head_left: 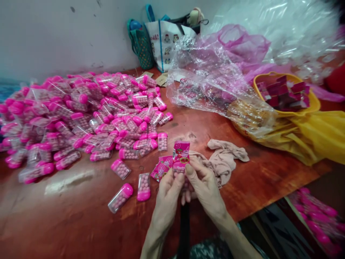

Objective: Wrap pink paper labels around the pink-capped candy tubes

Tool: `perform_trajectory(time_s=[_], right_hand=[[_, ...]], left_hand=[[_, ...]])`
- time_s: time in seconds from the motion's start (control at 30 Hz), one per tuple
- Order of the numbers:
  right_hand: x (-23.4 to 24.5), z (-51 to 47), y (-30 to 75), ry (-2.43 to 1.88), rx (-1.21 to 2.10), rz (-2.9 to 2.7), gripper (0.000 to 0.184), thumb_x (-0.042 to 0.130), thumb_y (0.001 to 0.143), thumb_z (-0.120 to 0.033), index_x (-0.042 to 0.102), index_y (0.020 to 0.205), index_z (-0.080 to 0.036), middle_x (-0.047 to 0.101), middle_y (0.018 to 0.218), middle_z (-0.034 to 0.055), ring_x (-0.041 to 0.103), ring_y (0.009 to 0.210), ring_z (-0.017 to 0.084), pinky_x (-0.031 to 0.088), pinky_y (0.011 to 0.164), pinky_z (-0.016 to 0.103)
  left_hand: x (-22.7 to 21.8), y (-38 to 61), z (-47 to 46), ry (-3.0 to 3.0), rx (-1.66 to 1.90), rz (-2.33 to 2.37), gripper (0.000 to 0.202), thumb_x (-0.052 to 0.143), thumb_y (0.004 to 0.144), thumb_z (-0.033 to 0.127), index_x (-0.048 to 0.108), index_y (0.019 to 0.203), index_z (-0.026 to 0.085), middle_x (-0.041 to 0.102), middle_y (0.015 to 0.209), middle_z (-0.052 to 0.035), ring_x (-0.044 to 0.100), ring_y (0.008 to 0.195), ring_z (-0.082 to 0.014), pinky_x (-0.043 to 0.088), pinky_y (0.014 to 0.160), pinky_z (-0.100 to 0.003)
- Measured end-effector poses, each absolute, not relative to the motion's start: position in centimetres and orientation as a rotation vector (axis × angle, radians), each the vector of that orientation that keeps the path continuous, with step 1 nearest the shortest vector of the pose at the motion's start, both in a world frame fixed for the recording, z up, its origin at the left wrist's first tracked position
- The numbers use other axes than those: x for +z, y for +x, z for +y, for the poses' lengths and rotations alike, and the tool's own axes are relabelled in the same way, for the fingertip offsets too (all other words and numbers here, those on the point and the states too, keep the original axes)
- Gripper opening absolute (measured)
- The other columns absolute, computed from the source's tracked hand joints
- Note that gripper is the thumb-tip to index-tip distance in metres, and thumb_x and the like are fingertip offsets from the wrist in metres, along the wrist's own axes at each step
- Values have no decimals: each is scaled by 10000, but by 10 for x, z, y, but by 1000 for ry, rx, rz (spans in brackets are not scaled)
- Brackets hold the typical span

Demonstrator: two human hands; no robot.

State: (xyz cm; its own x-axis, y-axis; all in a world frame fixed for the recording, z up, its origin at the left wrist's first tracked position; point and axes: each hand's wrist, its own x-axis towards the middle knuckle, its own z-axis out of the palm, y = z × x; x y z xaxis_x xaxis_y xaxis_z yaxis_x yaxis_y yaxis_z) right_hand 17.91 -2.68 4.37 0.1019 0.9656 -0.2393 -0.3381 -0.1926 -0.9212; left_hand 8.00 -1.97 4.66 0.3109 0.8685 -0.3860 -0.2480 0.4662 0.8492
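Both hands are closed near the table's front edge, thumbs almost meeting. Between them they pinch a pink printed label (181,153), which stands upright; pink candy balls seem to show below it behind the fingers, mostly hidden. My left hand (168,189) grips its left side and my right hand (203,185) its right side. Another pink printed label (162,167) lies flat just left of the fingers. Close by on the left are candy containers with pink caps, one standing toward me (143,187) and one tilted (120,198). A crumpled beige cloth (223,162) lies behind my right hand.
A big heap of pink-capped candy containers (81,115) covers the table's left and back. At right sit clear plastic film (205,86) and a yellow basket (315,104) of dark pink pieces (283,91). Bags (169,43) stand by the wall. More pink items (318,219) lie below the right edge.
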Motion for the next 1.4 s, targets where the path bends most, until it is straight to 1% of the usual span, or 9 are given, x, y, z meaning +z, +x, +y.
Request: perform_trajectory(time_s=[0.2,0.37,0.47,0.6,0.7,0.83,0.97,1.2,1.4], right_hand=[[39,-25,178,-1181,1502,-609,261,564,801,-426,567,755,-169,516,472,-63,410,235,49,300,209,136],[34,-36,165,-1432,1294,-708,215,618,768,-371,592,769,-158,523,558,-47,381,328,24,295,273,129],[36,-36,166,-1420,1350,-750,230,600,777,-394,614,808,-166,527,570,-44,371,338,38,298,282,153],[47,-28,179,-1381,1284,-849,217,617,772,-369,655,888,-190,627,802,11,557,584,108,449,474,192],[53,-26,185,-1399,1275,-1039,167,604,788,-337,675,833,-192,637,829,20,584,755,161,484,638,252],[55,-31,182,-1537,1110,-1352,141,608,783,-242,663,908,-208,641,887,31,555,889,203,449,809,336],[54,-41,176,-1642,880,-1414,445,681,716,-274,540,1136,-234,568,1101,53,476,1064,250,399,913,407],[40,-46,166,-1578,660,-1483,131,552,832,-200,614,946,-220,541,969,58,524,968,221,426,864,371],[34,-40,157,-1483,798,-1362,61,567,816,-175,617,797,-205,549,901,34,562,855,177,467,748,288]], left_hand=[[46,79,-26,798,778,950,133,580,795,227,553,895,144,554,569,17,470,460,-67,356,429,-169],[45,85,-30,734,847,1081,192,615,765,305,527,695,149,481,532,47,419,422,-47,334,394,-157],[47,83,-29,702,860,1091,190,646,736,307,533,699,159,494,531,52,436,407,-55,352,381,-167],[51,69,-25,631,912,1094,331,714,672,196,591,980,210,650,800,-1,620,709,-124,492,617,-214],[52,61,-22,508,964,1131,333,727,663,254,642,977,184,674,928,-50,620,871,-169,486,766,-260],[52,68,-17,343,1034,1047,118,727,663,207,673,753,153,672,709,-1,612,655,-100,493,714,-224],[52,75,-8,188,1099,985,87,665,730,218,655,753,134,671,696,-13,610,607,-110,510,644,-238],[50,67,-3,31,1022,904,248,513,846,267,637,856,53,669,772,-112,620,673,-155,481,496,-212],[46,71,-12,-106,1173,916,106,542,827,142,621,775,95,593,647,-7,544,553,-56,445,477,-135]])
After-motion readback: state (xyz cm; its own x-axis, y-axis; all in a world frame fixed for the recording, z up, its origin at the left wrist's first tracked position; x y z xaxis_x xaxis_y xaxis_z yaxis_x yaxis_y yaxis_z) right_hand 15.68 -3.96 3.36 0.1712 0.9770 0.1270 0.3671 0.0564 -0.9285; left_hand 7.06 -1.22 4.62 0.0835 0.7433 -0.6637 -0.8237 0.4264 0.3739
